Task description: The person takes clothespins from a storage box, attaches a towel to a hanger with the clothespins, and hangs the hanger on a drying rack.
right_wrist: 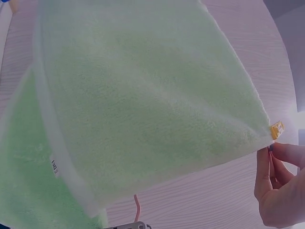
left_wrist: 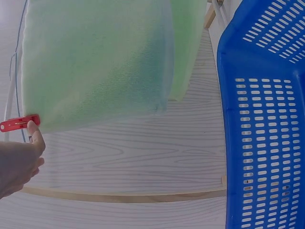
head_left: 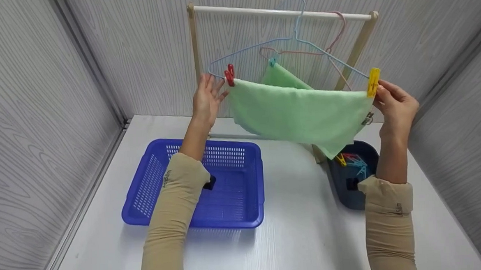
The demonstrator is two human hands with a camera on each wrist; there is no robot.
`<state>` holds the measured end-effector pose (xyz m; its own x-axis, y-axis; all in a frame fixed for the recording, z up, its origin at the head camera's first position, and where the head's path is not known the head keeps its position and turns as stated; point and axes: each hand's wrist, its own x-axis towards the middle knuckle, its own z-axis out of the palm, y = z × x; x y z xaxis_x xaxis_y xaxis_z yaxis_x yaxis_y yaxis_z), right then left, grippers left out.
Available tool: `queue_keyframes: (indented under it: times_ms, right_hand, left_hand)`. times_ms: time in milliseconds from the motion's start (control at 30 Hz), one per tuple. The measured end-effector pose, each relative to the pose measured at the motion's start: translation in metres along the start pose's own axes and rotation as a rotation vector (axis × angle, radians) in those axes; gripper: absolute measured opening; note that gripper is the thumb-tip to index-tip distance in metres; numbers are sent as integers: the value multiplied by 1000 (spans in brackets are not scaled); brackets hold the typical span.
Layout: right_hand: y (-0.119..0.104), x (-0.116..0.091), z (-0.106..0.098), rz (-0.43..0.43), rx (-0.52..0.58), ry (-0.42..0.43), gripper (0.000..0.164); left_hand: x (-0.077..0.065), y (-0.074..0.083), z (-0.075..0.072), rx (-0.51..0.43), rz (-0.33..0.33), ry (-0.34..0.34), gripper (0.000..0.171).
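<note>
A light green towel (head_left: 301, 111) hangs from a blue clothes hanger (head_left: 252, 48), whose hook is at the white rail. A red clothespin (head_left: 229, 75) grips the towel's left corner and a yellow clothespin (head_left: 373, 82) its right corner. Beside the red clothespin is my left hand (head_left: 206, 99), fingers spread; in the left wrist view a fingertip touches the towel's corner by that clothespin. My right hand (head_left: 397, 104) pinches the hanger's right end just beside the yellow clothespin. That pinched spot is mostly covered by the fingers.
Behind, a second green towel (head_left: 280, 77) hangs from a pink hanger (head_left: 302, 52) with a teal clothespin (head_left: 272, 61). The white rail (head_left: 242, 11) has wooden posts. A blue basket (head_left: 259, 183) stands left; a dark tray (head_left: 342, 193) with several clothespins (head_left: 359, 163) stands right.
</note>
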<state>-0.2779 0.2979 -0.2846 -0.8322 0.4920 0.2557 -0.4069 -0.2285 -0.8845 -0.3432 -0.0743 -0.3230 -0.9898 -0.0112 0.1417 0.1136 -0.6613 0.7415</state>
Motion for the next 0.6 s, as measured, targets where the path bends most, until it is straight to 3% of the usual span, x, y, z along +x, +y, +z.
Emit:
queue_keyframes:
  times_ms: [333, 600]
  right_hand:
    - [12, -8, -2, 1, -34, -14, 29]
    - [26, -14, -15, 46, -125, -221, 27]
  left_hand:
    - [1, -14, -11, 16, -29, 25, 55]
    - [7, -29, -13, 41, 2, 48, 52]
